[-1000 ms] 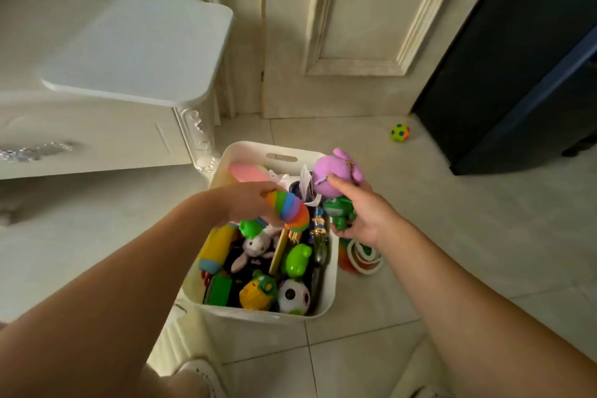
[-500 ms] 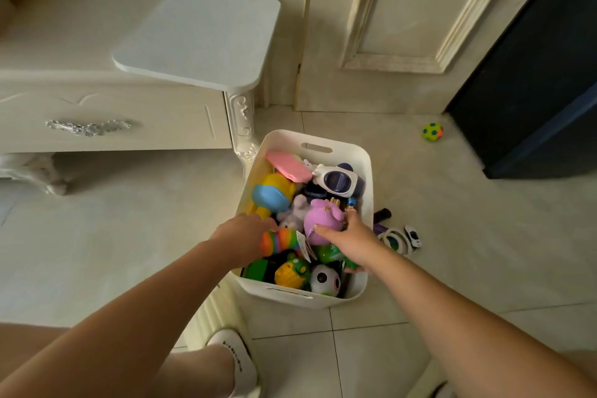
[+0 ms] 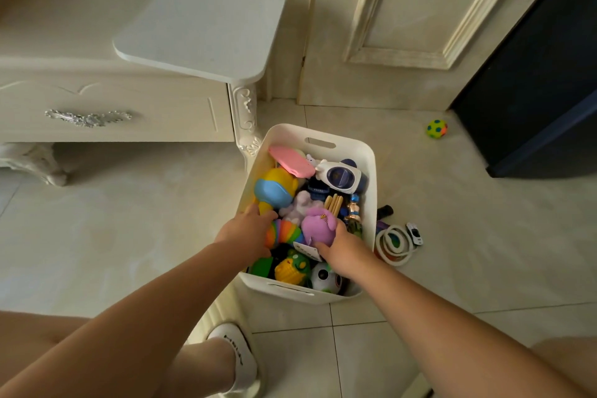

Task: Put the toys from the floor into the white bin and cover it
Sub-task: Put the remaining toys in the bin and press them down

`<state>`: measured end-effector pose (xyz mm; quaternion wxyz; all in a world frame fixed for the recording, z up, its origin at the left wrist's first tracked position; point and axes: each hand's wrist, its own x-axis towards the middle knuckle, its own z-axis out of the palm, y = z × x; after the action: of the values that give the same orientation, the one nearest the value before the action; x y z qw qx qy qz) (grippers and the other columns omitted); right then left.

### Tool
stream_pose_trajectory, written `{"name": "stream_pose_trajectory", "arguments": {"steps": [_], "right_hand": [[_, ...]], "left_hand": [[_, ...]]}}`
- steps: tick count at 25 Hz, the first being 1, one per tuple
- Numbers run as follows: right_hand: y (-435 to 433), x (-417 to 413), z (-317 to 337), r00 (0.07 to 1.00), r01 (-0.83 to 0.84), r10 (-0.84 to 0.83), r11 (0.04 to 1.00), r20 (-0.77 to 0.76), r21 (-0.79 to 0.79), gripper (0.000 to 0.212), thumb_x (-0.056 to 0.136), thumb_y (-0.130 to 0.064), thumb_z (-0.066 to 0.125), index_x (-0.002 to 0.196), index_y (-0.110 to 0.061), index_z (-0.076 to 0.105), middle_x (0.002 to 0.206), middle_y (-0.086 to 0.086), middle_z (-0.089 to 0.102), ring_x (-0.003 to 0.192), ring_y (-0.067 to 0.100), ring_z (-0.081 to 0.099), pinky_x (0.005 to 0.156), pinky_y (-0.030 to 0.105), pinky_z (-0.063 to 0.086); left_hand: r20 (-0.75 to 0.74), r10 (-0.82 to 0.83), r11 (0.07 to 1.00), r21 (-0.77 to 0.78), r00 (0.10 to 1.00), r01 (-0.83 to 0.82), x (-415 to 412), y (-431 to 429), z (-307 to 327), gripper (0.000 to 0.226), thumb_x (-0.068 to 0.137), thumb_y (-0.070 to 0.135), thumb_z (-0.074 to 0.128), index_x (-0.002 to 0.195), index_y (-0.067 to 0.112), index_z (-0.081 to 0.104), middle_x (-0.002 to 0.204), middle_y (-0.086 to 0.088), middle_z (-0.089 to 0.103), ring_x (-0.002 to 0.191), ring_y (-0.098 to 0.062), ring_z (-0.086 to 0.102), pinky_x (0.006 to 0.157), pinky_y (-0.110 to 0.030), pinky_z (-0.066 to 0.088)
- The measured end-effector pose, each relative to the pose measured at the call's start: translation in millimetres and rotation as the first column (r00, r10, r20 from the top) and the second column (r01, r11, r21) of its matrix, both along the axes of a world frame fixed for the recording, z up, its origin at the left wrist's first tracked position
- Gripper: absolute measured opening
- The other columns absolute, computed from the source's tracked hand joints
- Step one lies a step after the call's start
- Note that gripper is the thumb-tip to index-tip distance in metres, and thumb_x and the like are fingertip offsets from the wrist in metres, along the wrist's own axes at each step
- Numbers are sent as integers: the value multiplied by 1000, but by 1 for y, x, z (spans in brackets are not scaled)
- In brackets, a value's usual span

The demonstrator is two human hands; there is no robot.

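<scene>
We see the white bin (image 3: 370, 165) standing on the tiled floor (image 3: 129, 220) just beside the carved leg of a cream cabinet (image 3: 113, 113), uncovered and packed with toys; our left hand (image 3: 247, 229) reaches down into its left side, fingers curled around one end of a rainbow-striped toy (image 3: 286, 234), which lies across the heap; our right hand (image 3: 344, 252) is inside the bin's right half, fingers closed on the lower edge of a purple plush toy (image 3: 318, 227) that has a white tag hanging below it, and the plush sits on top of the other toys; whether either hand is pressing or merely gripping we cannot tell; further back in the bin lie a pink flat piece (image 3: 290, 161), a white and navy toy (image 3: 342, 176) and a yellow toy with a blue head (image 3: 274, 191); at the near end sit a yellow and green figure (image 3: 292, 268) and a black-and-white ball (image 3: 324, 276); on the floor just right of the bin, touching its wall or nearly so, lie white rings (image 3: 394, 244) with a small white toy car (image 3: 414, 233) beside them and a dark stick-shaped piece (image 3: 384, 212) above; well apart, near the dark furniture (image 3: 533, 90) by the door (image 3: 403, 10), rests a green spotted ball (image 3: 436, 129); a white rounded board (image 3: 200, 22) lies on the cabinet top, overhanging its corner; our white sock (image 3: 237, 355) shows at the bottom edge
</scene>
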<state>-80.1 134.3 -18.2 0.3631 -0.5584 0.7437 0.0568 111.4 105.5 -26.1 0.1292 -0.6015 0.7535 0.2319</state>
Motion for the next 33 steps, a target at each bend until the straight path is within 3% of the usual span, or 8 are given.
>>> {"name": "stream_pose_trajectory", "arguments": {"steps": [6,9,11,15,20,24,27,33], "right_hand": [[-16,-4,21,993,111,-114,949,-7,295,66,88,-27,63,144,-8,33,133,20,51,104,40,62,84,46,57],[-26,-18,33,992,122,-117,969,-36,212,53,92,-21,60,139,-6,42,128,21,57,99,37,67,84,46,58],[-33,-34,36,973,179,-198,971,116,159,44,92,-18,59,133,-5,49,121,22,63,98,34,68,78,42,59],[-55,-84,37,736,511,-458,859,499,35,25,97,-12,45,117,-12,59,94,11,67,72,22,65,67,32,57],[-71,-183,-21,503,798,-674,603,541,9,27,95,-8,47,116,-17,60,112,11,62,97,27,62,71,33,54],[-49,-227,-101,749,635,-630,771,206,47,64,81,-27,72,139,-25,47,138,11,46,120,32,53,97,38,47],[-46,-235,-140,827,559,-557,829,79,-11,68,87,-39,65,147,-31,34,147,15,33,128,36,43,103,41,42],[-68,-254,-180,945,319,-321,947,-66,-44,62,96,-36,49,151,-38,20,160,9,10,138,35,24,105,42,35]], "left_hand": [[12,-52,997,50,999,51,-6,-8,13,71,79,44,70,141,27,40,131,-8,47,120,-30,50,96,-37,44],[-179,18,1000,-16,984,-22,-20,-20,22,45,87,39,61,128,25,54,119,-8,56,110,-28,57,89,-34,48],[-353,53,997,-37,934,-70,-40,-25,29,34,90,34,59,123,23,59,115,-5,61,104,-24,60,83,-29,48],[-575,70,991,-53,815,-123,-97,-34,50,28,92,19,55,118,22,65,107,0,68,94,-15,62,79,-22,44],[-653,15,992,-83,757,-90,-166,-41,43,29,95,14,47,111,28,67,110,7,64,94,-7,59,80,-16,40],[-681,59,995,-15,730,-95,-220,-53,15,35,94,6,46,115,27,65,122,5,55,111,-8,53,92,-15,38],[-636,156,988,116,756,-107,-265,-68,-15,43,94,4,43,128,27,56,134,2,46,119,-12,51,90,-14,35],[-147,463,852,346,874,-393,-333,-114,-110,55,94,11,44,146,24,30,145,-15,25,121,-35,47,101,-44,46]]}}
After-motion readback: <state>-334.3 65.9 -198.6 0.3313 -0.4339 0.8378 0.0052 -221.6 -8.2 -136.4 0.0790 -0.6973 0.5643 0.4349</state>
